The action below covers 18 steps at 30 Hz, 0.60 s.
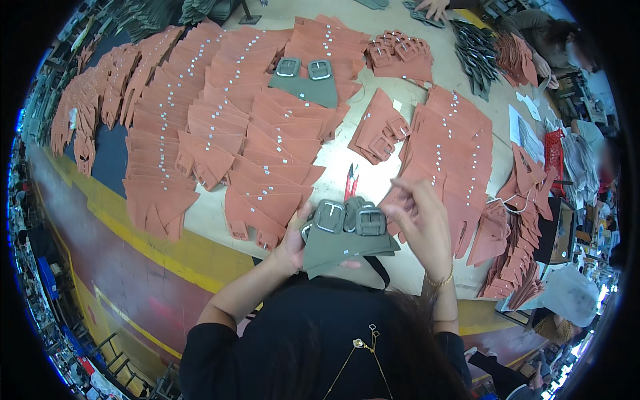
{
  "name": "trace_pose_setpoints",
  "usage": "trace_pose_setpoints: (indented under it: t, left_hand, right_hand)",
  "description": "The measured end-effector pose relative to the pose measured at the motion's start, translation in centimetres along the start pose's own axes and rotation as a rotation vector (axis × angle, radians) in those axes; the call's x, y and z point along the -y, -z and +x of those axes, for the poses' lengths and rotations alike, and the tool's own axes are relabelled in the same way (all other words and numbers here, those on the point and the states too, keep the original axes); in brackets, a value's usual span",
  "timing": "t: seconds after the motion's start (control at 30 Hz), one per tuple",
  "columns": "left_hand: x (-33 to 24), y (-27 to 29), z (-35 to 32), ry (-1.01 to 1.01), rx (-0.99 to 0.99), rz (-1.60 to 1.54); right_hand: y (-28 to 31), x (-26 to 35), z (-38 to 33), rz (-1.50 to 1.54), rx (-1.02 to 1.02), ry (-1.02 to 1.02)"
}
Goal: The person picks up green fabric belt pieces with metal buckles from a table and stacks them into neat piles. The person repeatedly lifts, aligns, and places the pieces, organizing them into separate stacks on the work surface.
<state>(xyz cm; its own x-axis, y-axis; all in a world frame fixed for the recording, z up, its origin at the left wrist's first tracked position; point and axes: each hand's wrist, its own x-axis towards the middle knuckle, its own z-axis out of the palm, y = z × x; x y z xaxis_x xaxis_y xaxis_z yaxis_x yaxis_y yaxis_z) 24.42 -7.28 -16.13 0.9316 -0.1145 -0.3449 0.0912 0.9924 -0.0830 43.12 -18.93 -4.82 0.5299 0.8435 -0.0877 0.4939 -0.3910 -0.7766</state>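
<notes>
the left hand (pixel 293 243) grips the grey buckle straps (pixel 347 233) from below, their long axis running toward the right hand (pixel 420 220), which hovers just beside them, fingers loosely curled, empty.

A wide pale worktable (pixel 373 177) with a yellow front edge. Directly on it, overlapping rows of rust-orange leather pieces (pixel 220 113), many with small white tags. On top of these, near the far side, a few grey-green pieces with metal buckles (pixel 305 79). Red snips (pixel 351 180) on a bare patch near the middle. Dark grey straps (pixel 475 50) at the far right.
</notes>
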Motion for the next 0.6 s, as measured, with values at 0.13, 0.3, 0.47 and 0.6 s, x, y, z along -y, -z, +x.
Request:
trace_pose_setpoints:
  t: [0.13, 0.3, 0.47, 0.6]
  left_hand:
    - [0.4, 1.2, 0.0, 0.06, 0.026, -0.075]
    - [1.3, 2.0, -0.6, 0.03, 0.022, -0.166]
    - [1.6, 2.3, -1.7, 0.04, -0.032, -0.152]
    - [1.1, 2.6, -1.6, 0.09, -0.063, -0.125]
  right_hand:
    - [-1.9, -1.0, 8.0, -0.104, -0.155, 0.351]
    - [-7.4, -2.4, 19.7, -0.454, -0.225, 0.235]
    - [-10.3, -1.7, 22.1, -0.582, -0.235, 0.109]
    - [-9.1, 1.3, 21.8, -0.185, -0.265, 0.326]
